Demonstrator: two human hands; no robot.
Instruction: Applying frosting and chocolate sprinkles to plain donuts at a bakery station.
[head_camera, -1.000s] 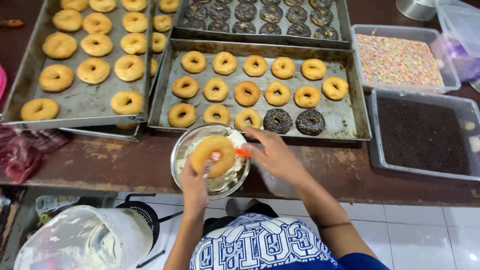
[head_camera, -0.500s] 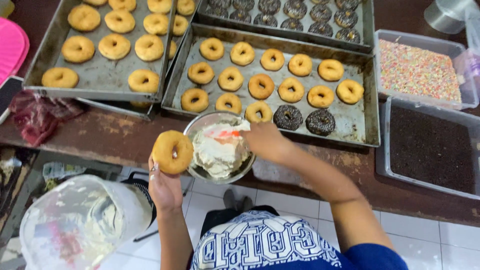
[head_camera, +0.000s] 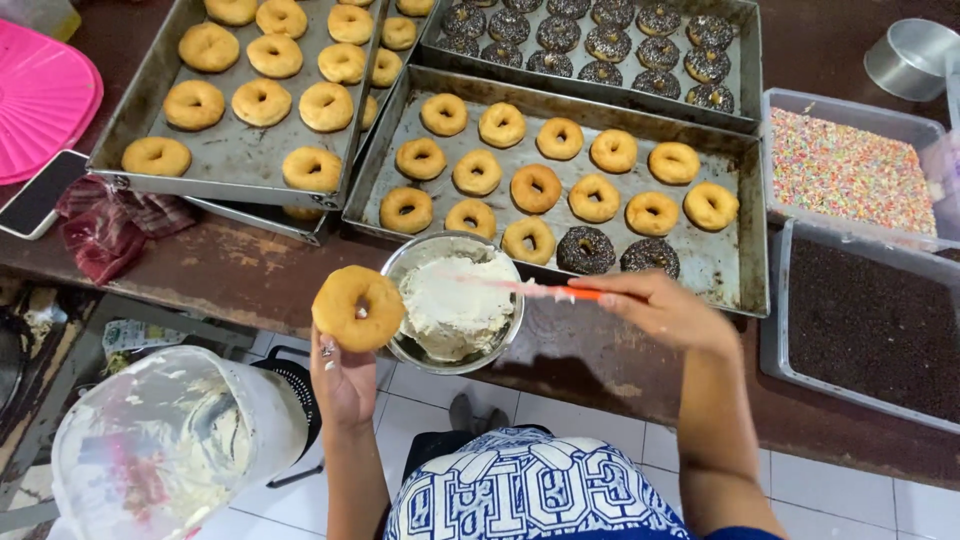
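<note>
Left hand: I see the left hand (head_camera: 343, 378) raised off the bench edge, fingers closed on a plain ring doughnut (head_camera: 358, 308) held upright at the fingertips, its flat face to the camera.
Right hand: the right hand (head_camera: 668, 310) is closed around the orange handle of a spatula (head_camera: 530, 289); the pale blade reaches leftward from it.
Spatula tip: I read it as lying over the white cream, across the bowl mouth; contact with the cream I cannot confirm.
Bowl: a round metal bowl (head_camera: 400, 262) sits at the bench edge between my two hands, just right of the held doughnut and touching it or nearly so; white cream (head_camera: 455, 305) fills most of it.
Bench: dark, worn wooden bench (head_camera: 240, 275) under both hands.
Beyond right hand: a metal tray (head_camera: 720, 268) with rows of plain doughnuts and two chocolate-sprinkled doughnuts (head_camera: 585, 250) nearest the bowl.
Beyond left hand: a second tray of plain doughnuts (head_camera: 230, 150), stacked on another tray.
Far side: a third tray of dark sprinkled doughnuts (head_camera: 600, 40).
Right of right hand: a clear tub of chocolate sprinkles (head_camera: 870, 325); behind it a tub of coloured sprinkles (head_camera: 845, 170).
Below left hand: a clear plastic bag (head_camera: 170, 440), smeared white inside, sits low beside the bench.
Far left: a pink cover (head_camera: 40, 95), a phone (head_camera: 38, 195) and a red cloth (head_camera: 105, 235).
</note>
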